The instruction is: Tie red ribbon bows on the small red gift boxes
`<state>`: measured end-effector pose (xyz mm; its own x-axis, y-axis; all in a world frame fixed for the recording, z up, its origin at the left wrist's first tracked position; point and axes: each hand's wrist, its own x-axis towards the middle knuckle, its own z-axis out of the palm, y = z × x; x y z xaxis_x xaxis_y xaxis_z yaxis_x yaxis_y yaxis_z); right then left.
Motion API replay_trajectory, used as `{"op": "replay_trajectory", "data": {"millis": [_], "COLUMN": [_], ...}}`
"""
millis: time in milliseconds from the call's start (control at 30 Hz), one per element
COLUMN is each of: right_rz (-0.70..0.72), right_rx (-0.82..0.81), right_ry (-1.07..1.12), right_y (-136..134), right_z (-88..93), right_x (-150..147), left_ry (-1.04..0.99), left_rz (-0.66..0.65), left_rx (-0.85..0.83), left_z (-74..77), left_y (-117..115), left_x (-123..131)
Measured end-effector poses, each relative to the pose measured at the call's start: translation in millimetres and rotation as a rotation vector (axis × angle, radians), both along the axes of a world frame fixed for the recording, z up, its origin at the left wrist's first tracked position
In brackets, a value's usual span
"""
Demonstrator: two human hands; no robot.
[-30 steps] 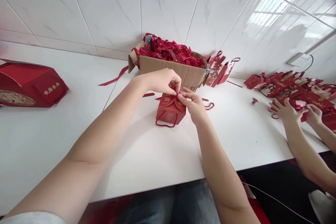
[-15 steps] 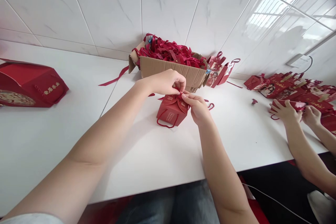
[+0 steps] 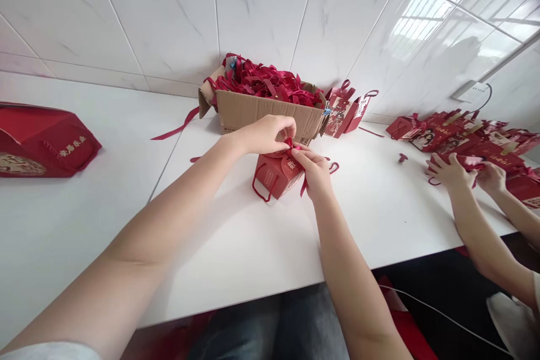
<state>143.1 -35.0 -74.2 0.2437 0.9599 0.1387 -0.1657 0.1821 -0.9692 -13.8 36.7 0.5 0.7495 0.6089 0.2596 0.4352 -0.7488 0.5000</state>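
A small red gift box (image 3: 283, 173) with a twisted red cord handle stands on the white table in front of me. At its top, a red ribbon (image 3: 289, 143) forms a small bow or loop, with one tail hanging down the right side. My left hand (image 3: 274, 130) is above the box, its thumb and fingers pinching the ribbon from the left. My right hand (image 3: 313, 164) pinches the ribbon's knot from the right, close against the lid. The fingers partly hide the knot.
Behind the box, a cardboard carton (image 3: 265, 112) overflows with red ribbons. Red boxes (image 3: 343, 112) stand beside it. A larger red box (image 3: 46, 143) is at left. At right, a co-worker's hands (image 3: 458, 174) handle a red box near several more (image 3: 447, 132).
The gift box has turned, so its cord side now faces more to the left. A ribbon loop shows more clearly between my fingers. The view has shifted slightly right.
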Motion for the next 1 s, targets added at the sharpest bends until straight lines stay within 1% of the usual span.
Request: {"op": "replay_trajectory", "data": {"millis": [67, 100, 167, 233, 400, 533, 667, 767, 1000], "right_rz": [-0.015, -0.018, -0.023, -0.034, -0.071, -0.107, -0.131, -0.129, -0.105], "right_rx": [0.002, 0.004, 0.003, 0.003, 0.014, 0.027, 0.036, 0.035, 0.034], "right_ry": [0.005, 0.000, -0.018, -0.036, -0.101, -0.179, -0.223, -0.205, -0.194], "right_y": [-1, -1, -2, -3, -6, -6, -6, -7, -7], "right_z": [0.0, -0.2, -0.6, -0.8, -0.2, -2.1, -4.9, -5.5, -7.2], "right_x": [-3, -4, -5, -7, -12, -15, -18, -19, -16], "left_ry": [0.096, 0.163, 0.280, 0.315, 0.278, 0.259, 0.246, 0.232, 0.221], "left_rz": [0.124, 0.156, 0.145, 0.093, 0.019, 0.035, 0.015, 0.005, 0.010], "left_rx": [0.050, 0.048, -0.015, -0.075, -0.049, -0.031, 0.041, 0.086, 0.238], "left_z": [5.4, 8.3, 13.0, 15.2, 13.4, 12.6, 11.1, 9.5, 9.1], "left_y": [-1, -2, -3, -4, -1, 2, 3, 2, -7], "left_x": [-4, -6, -9, -10, -8, -10, -11, -10, -1]}}
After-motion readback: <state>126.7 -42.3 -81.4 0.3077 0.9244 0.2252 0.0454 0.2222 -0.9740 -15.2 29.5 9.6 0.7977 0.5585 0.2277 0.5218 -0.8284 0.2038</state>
